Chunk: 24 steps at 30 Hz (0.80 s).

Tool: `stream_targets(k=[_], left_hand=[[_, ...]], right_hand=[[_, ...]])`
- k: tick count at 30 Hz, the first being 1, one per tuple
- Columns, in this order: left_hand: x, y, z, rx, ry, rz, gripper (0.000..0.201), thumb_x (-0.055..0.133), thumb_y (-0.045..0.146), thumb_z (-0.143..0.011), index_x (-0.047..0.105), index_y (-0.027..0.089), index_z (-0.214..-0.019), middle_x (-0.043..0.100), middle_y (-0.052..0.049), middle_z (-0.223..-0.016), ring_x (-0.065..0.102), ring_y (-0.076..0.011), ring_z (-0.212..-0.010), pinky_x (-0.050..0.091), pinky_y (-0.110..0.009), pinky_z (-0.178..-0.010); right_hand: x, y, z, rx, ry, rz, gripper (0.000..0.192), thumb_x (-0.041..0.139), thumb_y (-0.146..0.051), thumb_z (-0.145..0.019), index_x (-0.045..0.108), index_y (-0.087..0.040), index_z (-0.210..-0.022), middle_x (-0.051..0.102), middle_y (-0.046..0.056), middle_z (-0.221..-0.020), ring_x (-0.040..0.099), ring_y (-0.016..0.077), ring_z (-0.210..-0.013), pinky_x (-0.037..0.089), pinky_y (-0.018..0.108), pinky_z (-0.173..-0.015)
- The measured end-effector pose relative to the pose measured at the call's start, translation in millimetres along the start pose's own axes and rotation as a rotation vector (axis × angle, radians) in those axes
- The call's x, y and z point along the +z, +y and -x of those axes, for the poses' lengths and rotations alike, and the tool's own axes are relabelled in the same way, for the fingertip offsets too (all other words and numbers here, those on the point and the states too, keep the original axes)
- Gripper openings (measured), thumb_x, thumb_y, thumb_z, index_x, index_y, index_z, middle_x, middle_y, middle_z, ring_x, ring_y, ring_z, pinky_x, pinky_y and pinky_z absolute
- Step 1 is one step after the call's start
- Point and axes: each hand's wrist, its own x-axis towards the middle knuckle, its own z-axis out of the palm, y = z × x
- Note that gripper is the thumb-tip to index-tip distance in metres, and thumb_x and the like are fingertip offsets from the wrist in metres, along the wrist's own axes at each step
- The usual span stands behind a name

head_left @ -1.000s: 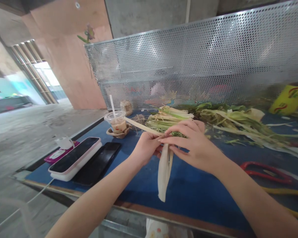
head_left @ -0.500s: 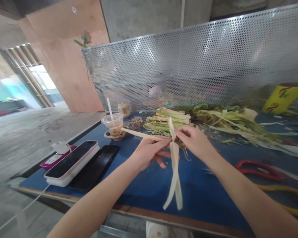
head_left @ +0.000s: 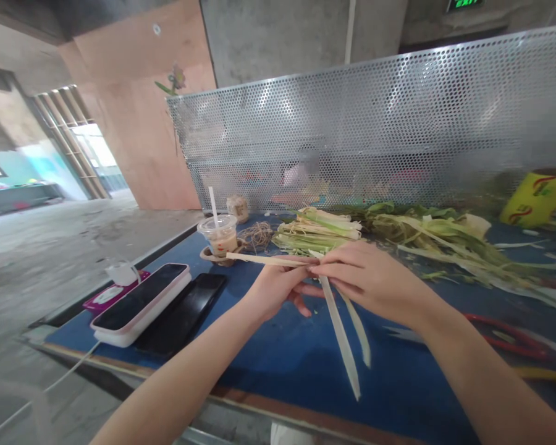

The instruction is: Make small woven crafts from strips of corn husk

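Note:
My left hand (head_left: 282,284) pinches pale, flat leaf strips that look like corn husk, thumb against index finger, with its lower fingers loosely curled. One husk strip (head_left: 259,259) sticks out to the left from that pinch. My right hand (head_left: 366,275) is closed on the same strips, its fingertips meeting the left ones. Two long tails (head_left: 340,337) hang below the hands over the blue tabletop (head_left: 278,371). The crossing point of the strips is mostly hidden by my fingers. Just behind the hands lies a bundle of green and pale husks (head_left: 319,228).
Loose husks (head_left: 435,238) spread at the right, near a yellow roll (head_left: 537,198). Red-handled scissors (head_left: 509,337) lie by my right forearm. At left are a drink cup (head_left: 220,235), twine (head_left: 257,236), a pink-edged power bank or phone (head_left: 141,306) and a black phone (head_left: 183,312). A perforated metal panel (head_left: 328,117) stands behind.
My right hand has turned over and closed in on the left fingertips, covering the strip's upright end. The hanging tails have swung to the right and spread. The view has shifted slightly.

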Motion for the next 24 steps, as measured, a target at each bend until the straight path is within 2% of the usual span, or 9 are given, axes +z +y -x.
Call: stream_targets(k=[2, 7, 12, 15, 17, 19, 21, 24], left_hand=[[0.6, 0.2, -0.4, -0.006, -0.017, -0.014, 0.027, 0.054, 0.016, -0.075, 0.061, 0.009, -0.1, 0.069, -0.013, -0.083, 0.068, -0.024, -0.066, 0.049, -0.02, -0.031], [3.1, -0.6, 0.3, -0.02, -0.058, -0.013, 0.028, 0.055, 0.018, -0.076, 0.06, 0.011, -0.102, 0.069, -0.012, -0.086, 0.068, -0.0246, -0.066, 0.049, -0.021, -0.031], [0.4, 1.2, 0.5, -0.039, -0.079, 0.005, 0.028, 0.056, 0.019, -0.075, 0.062, 0.01, -0.101, 0.069, -0.012, -0.088, 0.068, -0.0234, -0.066, 0.047, -0.018, -0.031], [-1.2, 2.7, 0.7, -0.042, -0.081, -0.013, 0.03, 0.056, 0.02, -0.075, 0.06, 0.01, -0.103, 0.069, -0.013, -0.087, 0.068, -0.0232, -0.064, 0.045, -0.018, -0.03], [-0.7, 2.2, 1.5, -0.046, -0.092, -0.035, 0.031, 0.056, 0.021, -0.075, 0.059, 0.01, -0.104, 0.068, -0.014, -0.088, 0.068, -0.0236, -0.063, 0.044, -0.018, -0.029], [1.2, 0.5, 2.7, -0.028, -0.115, -0.072, 0.03, 0.054, 0.024, -0.076, 0.059, 0.01, -0.103, 0.067, -0.014, -0.091, 0.068, -0.0234, -0.064, 0.041, -0.017, -0.028], [4.1, -2.0, 3.4, 0.0, -0.151, -0.118, 0.028, 0.053, 0.027, -0.077, 0.06, 0.012, -0.1, 0.067, -0.013, -0.093, 0.068, -0.0217, -0.063, 0.038, -0.015, -0.027], [8.0, -6.4, 2.1, 0.033, -0.187, -0.171, 0.026, 0.052, 0.028, -0.078, 0.062, 0.012, -0.096, 0.067, -0.01, -0.085, 0.067, -0.0184, -0.058, 0.035, -0.013, -0.027]], right_hand=[[1.6, -0.6, 0.3, -0.003, 0.014, -0.006, 0.024, 0.044, -0.02, -0.086, 0.06, -0.02, -0.105, 0.064, 0.005, -0.098, 0.054, 0.0176, -0.089, 0.043, 0.034, -0.078], [0.7, -4.6, -1.9, 0.083, 0.098, -0.133, 0.018, 0.046, -0.021, -0.085, 0.064, -0.019, -0.079, 0.065, 0.004, -0.081, 0.055, 0.0147, -0.077, 0.045, 0.028, -0.069], [-1.8, -5.7, -1.3, 0.022, 0.0, -0.161, 0.021, 0.046, -0.009, -0.076, 0.061, -0.019, -0.087, 0.061, 0.006, -0.092, 0.053, 0.0164, -0.085, 0.044, 0.031, -0.073], [0.0, -4.6, -1.1, -0.005, -0.028, -0.083, 0.018, 0.045, -0.013, -0.08, 0.061, -0.018, -0.085, 0.061, 0.007, -0.092, 0.053, 0.0175, -0.084, 0.044, 0.033, -0.073], [1.4, -4.2, -1.8, 0.007, 0.007, -0.082, 0.019, 0.043, -0.017, -0.084, 0.062, -0.019, -0.083, 0.063, 0.006, -0.088, 0.055, 0.0169, -0.081, 0.044, 0.032, -0.072], [1.8, -4.8, -3.1, 0.104, 0.09, -0.154, 0.019, 0.044, -0.02, -0.085, 0.062, -0.02, -0.081, 0.065, 0.005, -0.082, 0.056, 0.0153, -0.077, 0.045, 0.029, -0.069], [1.7, -5.8, -5.0, 0.278, 0.169, -0.252, 0.014, 0.049, -0.021, -0.082, 0.062, -0.02, -0.079, 0.064, 0.003, -0.075, 0.057, 0.0133, -0.069, 0.044, 0.024, -0.06], [3.8, -6.3, -7.2, 0.488, 0.159, -0.343, 0.009, 0.055, -0.024, -0.077, 0.061, -0.021, -0.072, 0.061, 0.0, -0.064, 0.052, 0.0118, -0.056, 0.041, 0.022, -0.05]])
